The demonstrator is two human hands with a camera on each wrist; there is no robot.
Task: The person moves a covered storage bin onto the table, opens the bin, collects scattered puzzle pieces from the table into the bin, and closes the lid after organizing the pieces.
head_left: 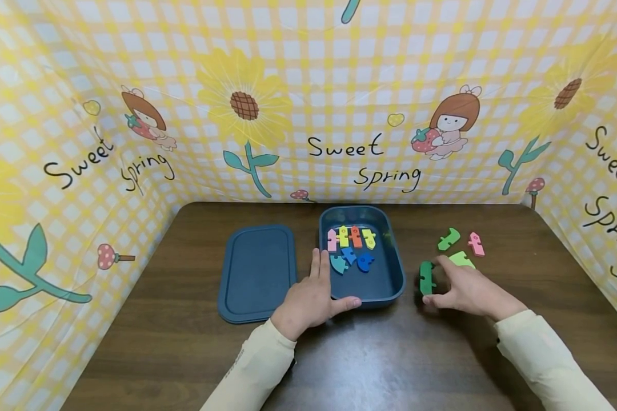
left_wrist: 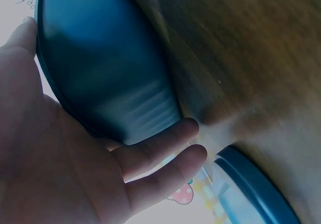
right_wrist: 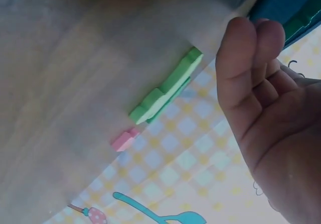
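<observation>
Right hand [head_left: 465, 292] pinches dark green piece [head_left: 427, 277] | left hand [head_left: 311, 299] flat against tray [head_left: 391, 285]

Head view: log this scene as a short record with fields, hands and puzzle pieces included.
surface: dark wooden table
container: blue tray, seven puzzle pieces inside
lid: blue lid, left of tray
left hand: open, resting on tray's near-left corner
right hand: pinching dark green piece
loose pieces: light green piece, pink piece
</observation>
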